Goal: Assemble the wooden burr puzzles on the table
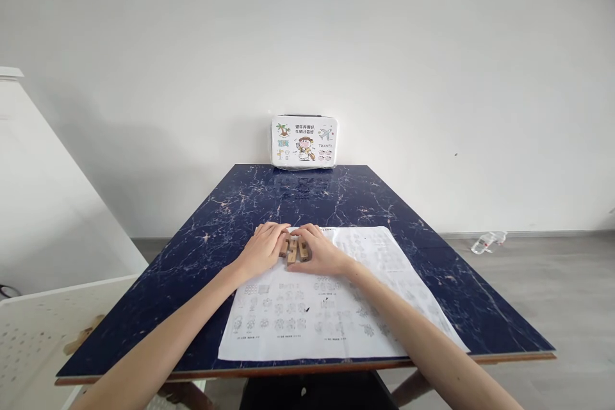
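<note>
Several small notched wooden puzzle blocks (292, 252) sit close together on a printed paper sheet (269, 339), between my two hands. My left hand (263, 247) curves round their left side, its fingers on the leftmost block. From the right, my right hand (323, 252) grips the group, thumb at the near end and fingers at the far end. Parts of the outer blocks are hidden by my fingers. The sheet carries rows of faint line diagrams and small dark marks.
A white cartoon-printed case (304, 142) stands at the far edge of the dark blue marbled table (298, 198), against the wall. Left of the table is a white perforated surface (33, 339) with wooden pieces (84, 334). A clear plastic item (488, 242) lies on the floor at right.
</note>
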`<state>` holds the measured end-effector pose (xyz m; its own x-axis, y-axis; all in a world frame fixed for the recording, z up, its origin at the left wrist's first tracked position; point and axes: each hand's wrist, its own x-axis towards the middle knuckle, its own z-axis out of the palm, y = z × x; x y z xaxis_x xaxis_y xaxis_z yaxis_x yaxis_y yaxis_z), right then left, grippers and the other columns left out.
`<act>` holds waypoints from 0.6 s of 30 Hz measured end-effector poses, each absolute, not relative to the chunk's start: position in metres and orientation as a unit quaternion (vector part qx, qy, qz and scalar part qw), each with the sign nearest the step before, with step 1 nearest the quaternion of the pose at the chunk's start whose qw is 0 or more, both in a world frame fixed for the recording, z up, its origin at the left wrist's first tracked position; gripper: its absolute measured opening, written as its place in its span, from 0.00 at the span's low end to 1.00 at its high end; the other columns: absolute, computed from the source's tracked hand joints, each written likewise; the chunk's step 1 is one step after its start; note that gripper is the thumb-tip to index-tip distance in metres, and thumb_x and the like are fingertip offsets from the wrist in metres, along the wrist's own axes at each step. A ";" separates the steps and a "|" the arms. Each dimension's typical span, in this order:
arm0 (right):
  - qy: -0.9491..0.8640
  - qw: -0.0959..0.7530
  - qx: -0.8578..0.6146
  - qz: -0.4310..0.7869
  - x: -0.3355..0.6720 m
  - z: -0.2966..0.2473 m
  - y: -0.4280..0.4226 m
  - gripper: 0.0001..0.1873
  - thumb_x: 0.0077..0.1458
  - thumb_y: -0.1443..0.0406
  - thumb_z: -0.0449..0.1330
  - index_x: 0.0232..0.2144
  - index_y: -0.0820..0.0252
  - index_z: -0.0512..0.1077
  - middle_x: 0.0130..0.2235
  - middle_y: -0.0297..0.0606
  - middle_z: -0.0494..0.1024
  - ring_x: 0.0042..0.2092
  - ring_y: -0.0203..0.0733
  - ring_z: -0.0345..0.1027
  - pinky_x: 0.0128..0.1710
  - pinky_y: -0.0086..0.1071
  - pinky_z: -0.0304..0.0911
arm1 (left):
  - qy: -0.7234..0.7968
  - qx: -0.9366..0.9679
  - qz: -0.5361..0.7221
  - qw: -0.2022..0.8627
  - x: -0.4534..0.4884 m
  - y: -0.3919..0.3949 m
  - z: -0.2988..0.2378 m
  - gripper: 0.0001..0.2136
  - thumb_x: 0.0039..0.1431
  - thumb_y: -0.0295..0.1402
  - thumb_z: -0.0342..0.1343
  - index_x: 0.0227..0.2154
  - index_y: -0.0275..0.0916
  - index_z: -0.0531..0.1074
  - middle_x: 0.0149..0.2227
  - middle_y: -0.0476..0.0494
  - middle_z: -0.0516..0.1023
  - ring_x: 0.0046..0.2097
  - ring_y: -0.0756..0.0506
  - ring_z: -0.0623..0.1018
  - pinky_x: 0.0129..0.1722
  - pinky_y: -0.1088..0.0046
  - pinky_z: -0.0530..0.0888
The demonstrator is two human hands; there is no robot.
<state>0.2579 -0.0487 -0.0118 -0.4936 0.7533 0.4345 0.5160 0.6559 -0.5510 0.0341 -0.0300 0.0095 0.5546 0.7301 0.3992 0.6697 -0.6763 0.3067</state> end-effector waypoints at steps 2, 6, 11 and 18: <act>-0.839 0.343 -0.387 0.172 0.259 -0.014 -0.046 0.31 0.52 0.54 0.71 0.55 0.55 0.69 0.50 0.45 0.70 0.53 0.53 0.64 0.53 0.48 0.65 | 0.397 0.880 0.253 0.064 0.034 -0.031 0.010 0.18 0.75 0.37 0.38 0.58 0.42 0.68 0.52 0.38 0.77 0.59 0.38 0.71 0.59 0.53 0.67; -0.823 0.355 -0.396 0.200 0.260 -0.015 -0.042 0.30 0.55 0.55 0.70 0.56 0.56 0.68 0.52 0.46 0.72 0.53 0.51 0.68 0.51 0.46 0.67 | 0.401 0.876 0.259 0.067 0.034 -0.032 0.013 0.17 0.74 0.36 0.38 0.58 0.42 0.67 0.53 0.38 0.76 0.58 0.38 0.72 0.58 0.53 0.68; -0.808 0.378 -0.380 0.245 0.255 -0.014 -0.045 0.32 0.52 0.60 0.71 0.57 0.55 0.67 0.55 0.46 0.72 0.53 0.49 0.71 0.51 0.44 0.70 | 0.399 0.878 0.255 0.065 0.034 -0.034 0.015 0.16 0.70 0.36 0.45 0.56 0.41 0.67 0.57 0.37 0.73 0.61 0.37 0.70 0.59 0.52 0.67; -0.782 0.410 -0.320 0.342 0.248 -0.013 -0.052 0.40 0.50 0.71 0.65 0.64 0.53 0.60 0.61 0.47 0.71 0.57 0.49 0.72 0.59 0.45 0.69 | 0.408 0.878 0.247 0.050 0.035 -0.035 0.011 0.23 0.62 0.44 0.57 0.57 0.43 0.67 0.58 0.37 0.72 0.60 0.33 0.71 0.58 0.51 0.68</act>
<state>0.2482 -0.0517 -0.0126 -0.4585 0.7817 0.4228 0.2197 0.5606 -0.7984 0.0355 -0.0348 0.0113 0.5454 0.7407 0.3922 0.6915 -0.6621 0.2889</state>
